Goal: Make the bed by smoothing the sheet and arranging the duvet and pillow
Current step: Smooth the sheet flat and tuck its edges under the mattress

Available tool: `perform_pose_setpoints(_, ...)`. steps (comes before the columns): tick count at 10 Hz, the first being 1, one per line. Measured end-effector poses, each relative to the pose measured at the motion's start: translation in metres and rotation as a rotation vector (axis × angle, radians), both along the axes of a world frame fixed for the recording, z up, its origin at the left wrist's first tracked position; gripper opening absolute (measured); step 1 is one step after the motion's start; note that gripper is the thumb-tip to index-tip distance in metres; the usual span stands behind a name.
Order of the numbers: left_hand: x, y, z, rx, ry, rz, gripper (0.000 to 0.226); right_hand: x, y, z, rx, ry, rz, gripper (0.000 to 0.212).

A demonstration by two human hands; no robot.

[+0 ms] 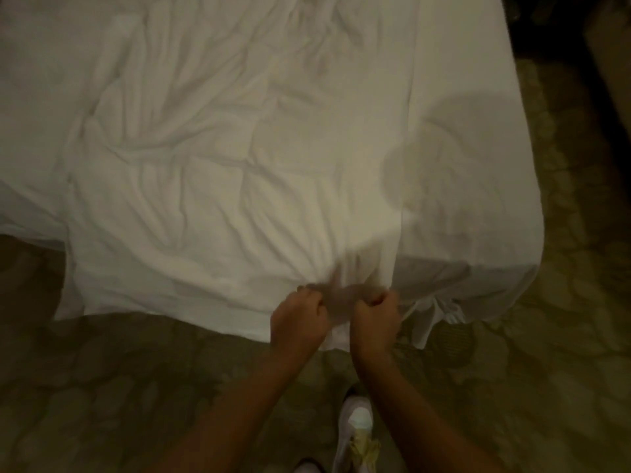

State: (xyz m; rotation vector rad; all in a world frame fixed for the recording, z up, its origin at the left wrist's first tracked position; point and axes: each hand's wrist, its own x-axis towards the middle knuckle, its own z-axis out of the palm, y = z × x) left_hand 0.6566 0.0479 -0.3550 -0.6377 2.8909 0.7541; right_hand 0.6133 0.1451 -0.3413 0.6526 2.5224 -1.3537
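Observation:
A white, wrinkled duvet (pixel 211 172) covers most of the bed and hangs over its near edge. To its right lies the smoother white sheet (pixel 471 158), draped over the bed's rounded corner. My left hand (pixel 298 317) and my right hand (pixel 375 317) are side by side at the near edge, both fisted on the duvet's bunched corner. Creases fan out from that grip across the fabric. No pillow is in view.
Patterned carpet (pixel 119 387) spans the floor in front of the bed and along its right side. My light-coloured shoe (pixel 356 428) stands just below my hands. A dark area (pixel 580 46) lies at the top right beyond the bed.

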Motion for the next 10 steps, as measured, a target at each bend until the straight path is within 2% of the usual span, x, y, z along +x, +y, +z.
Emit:
perform_pose_setpoints(1,-0.017,-0.012,-0.002,0.041,-0.272,-0.08,0.031,0.003,-0.012,-0.012,-0.145,-0.137,0.261,0.012)
perform_pose_setpoints(2,-0.019,-0.012,-0.024,0.274,-0.41,-0.029,0.036,-0.017,-0.013,-0.042,-0.199,-0.3,0.208,0.022)
perform_pose_setpoints(3,-0.012,-0.007,-0.053,0.419,-0.496,0.13,0.041,-0.022,-0.009,-0.063,-0.271,-0.39,0.023,0.031)
perform_pose_setpoints(4,-0.005,-0.006,-0.067,0.597,-0.4,0.468,0.036,-0.016,-0.004,-0.058,-0.455,-0.473,-0.216,0.026)
perform_pose_setpoints(5,0.002,-0.011,-0.07,0.962,-0.284,0.91,0.01,-0.005,0.006,-0.058,-0.757,-0.566,-0.399,0.007)
perform_pose_setpoints(6,0.0,-0.023,-0.103,1.348,-0.074,1.275,0.018,-0.007,0.017,-0.113,-0.995,-0.643,-0.299,0.044)
perform_pose_setpoints(7,0.003,-0.029,-0.099,1.521,0.098,1.282,0.028,-0.008,0.016,-0.116,-1.081,-0.594,-0.436,0.05)
perform_pose_setpoints(8,0.008,-0.024,-0.101,1.512,0.09,1.363,0.028,-0.003,0.002,-0.113,-1.075,-0.584,-0.451,0.047)
perform_pose_setpoints(9,0.007,-0.026,-0.108,1.566,0.016,1.428,0.027,-0.001,-0.008,-0.116,-0.955,-0.607,-0.467,0.042)
perform_pose_setpoints(10,0.009,-0.043,-0.097,1.497,0.035,1.447,0.023,-0.007,-0.011,-0.108,-0.811,-0.668,-0.376,0.03)
